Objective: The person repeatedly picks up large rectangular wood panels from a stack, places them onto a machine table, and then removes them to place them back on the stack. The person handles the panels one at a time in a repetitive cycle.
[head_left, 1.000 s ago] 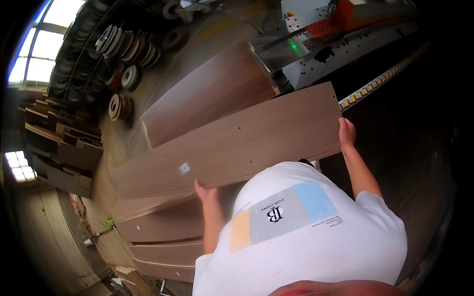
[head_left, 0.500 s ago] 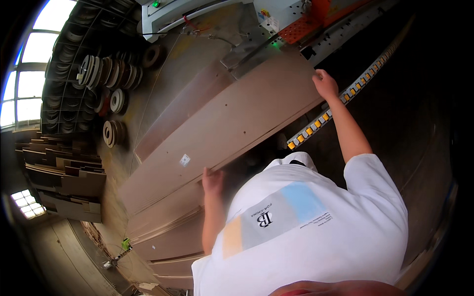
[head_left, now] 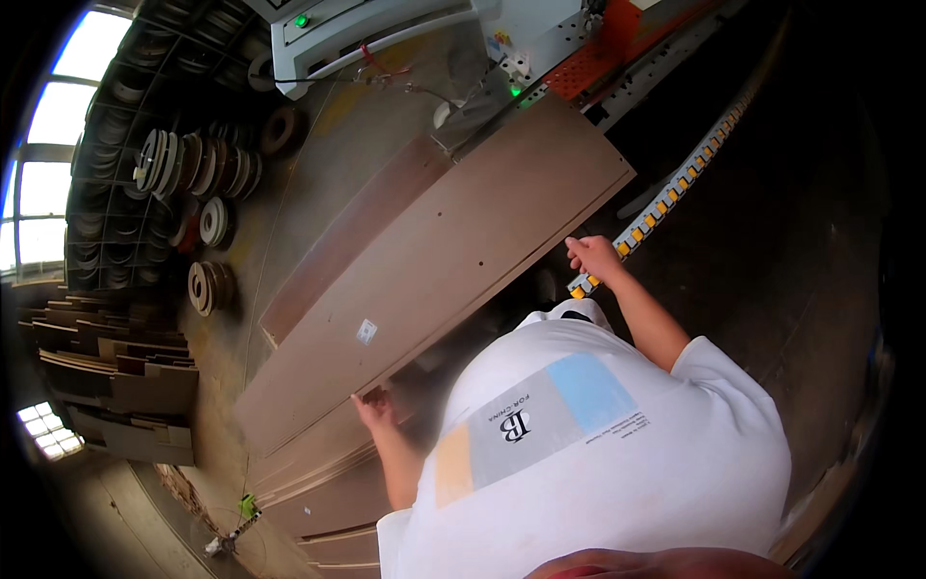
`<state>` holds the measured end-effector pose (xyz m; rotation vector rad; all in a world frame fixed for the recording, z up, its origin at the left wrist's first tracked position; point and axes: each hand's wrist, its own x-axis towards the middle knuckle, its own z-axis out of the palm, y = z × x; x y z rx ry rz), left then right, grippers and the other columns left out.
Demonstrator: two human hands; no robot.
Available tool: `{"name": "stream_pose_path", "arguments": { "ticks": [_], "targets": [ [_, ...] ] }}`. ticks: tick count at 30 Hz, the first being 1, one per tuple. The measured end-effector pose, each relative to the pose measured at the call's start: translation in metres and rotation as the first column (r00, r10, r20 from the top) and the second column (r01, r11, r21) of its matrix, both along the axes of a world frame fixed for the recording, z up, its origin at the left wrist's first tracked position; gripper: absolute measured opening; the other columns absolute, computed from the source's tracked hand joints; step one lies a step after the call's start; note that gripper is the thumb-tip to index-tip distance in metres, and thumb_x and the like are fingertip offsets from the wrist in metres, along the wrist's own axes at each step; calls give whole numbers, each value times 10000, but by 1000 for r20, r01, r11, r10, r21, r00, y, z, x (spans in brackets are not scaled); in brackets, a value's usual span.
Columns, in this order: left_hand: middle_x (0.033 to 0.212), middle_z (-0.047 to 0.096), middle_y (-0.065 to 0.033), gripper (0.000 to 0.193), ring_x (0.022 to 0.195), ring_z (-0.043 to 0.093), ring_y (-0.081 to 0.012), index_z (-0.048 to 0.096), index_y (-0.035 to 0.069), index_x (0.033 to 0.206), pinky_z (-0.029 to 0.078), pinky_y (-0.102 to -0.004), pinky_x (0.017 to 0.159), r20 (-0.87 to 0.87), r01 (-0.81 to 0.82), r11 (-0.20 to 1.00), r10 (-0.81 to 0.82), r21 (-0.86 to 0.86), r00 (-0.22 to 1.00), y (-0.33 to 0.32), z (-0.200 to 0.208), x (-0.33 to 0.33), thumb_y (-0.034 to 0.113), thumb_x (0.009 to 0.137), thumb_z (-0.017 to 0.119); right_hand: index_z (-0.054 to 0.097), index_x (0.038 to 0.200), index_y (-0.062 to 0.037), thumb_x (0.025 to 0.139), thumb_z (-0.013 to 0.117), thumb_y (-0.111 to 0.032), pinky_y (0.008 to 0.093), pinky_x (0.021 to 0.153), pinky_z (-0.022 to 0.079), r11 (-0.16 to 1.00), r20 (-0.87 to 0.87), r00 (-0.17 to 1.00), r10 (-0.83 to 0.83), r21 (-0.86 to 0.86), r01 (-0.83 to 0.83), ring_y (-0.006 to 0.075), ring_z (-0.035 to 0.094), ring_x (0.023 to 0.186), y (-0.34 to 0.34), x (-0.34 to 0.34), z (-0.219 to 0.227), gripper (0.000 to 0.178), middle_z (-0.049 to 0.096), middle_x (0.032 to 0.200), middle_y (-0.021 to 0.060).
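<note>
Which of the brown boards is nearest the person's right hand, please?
The large board with two dark holes: its edge runs beside the right hand, while the reddish board beyond and the boards at lower left lie farther off.

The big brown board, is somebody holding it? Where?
Left hand and right hand are at the near edge of the board; whether either grips can't be told.

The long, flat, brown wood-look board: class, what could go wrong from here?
The right hand appears between the long, flat, brown wood-look board and the grey rail with yellow rollers, so it might get pinched. The left hand is also by the near long edge, so the board could tip.
</note>
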<state>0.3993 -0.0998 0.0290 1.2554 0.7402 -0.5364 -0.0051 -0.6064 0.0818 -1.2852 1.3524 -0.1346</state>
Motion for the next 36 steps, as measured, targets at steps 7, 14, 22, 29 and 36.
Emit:
{"name": "stream_pose_path", "arguments": {
  "ticks": [7,14,22,29,36],
  "targets": [
    [1040,686,-35,376,814,634,-183,632,164,1117,524,-285,674,46,7,997,-3,-77,999,-20,-4,13,497,1005,501,681,824,-37,929,608,-507,273,478,419,994,-69,995,73,82,-67,92,526,488,-8,30,11,487,649,651,21],
    [954,696,-46,335,767,637,-185,642,156,1064,515,-261,587,-59,109,993,-112,-51,992,-58,11,-19,468,994,543,678,779,-32,946,587,-478,279,537,449,999,0,1000,-10,50,10,106,537,518,-14,37,-11,485,637,641,33],
    [1029,684,-66,349,822,656,-195,626,147,1106,513,-257,563,-80,133,991,-132,13,988,-74,21,-37,467,991,548,637,708,-41,961,584,-432,288,579,425,978,80,980,-184,-83,190,110,526,573,-25,43,-29,469,556,600,10],
    [1120,684,-40,363,977,669,-190,586,127,1203,515,-229,569,-172,181,977,-199,-113,965,-120,44,-59,430,1018,508,603,674,-52,953,613,-432,282,566,398,939,85,954,-287,-173,298,99,492,579,-58,27,-36,472,521,599,-5],
    [1059,693,-28,276,918,678,-171,602,114,1128,517,-225,596,-219,189,967,-224,-170,950,-152,33,-83,358,1019,533,597,661,-46,942,616,-453,319,609,420,916,51,947,-318,-240,321,142,531,611,-104,-3,-42,495,536,596,35]
  ]
}}
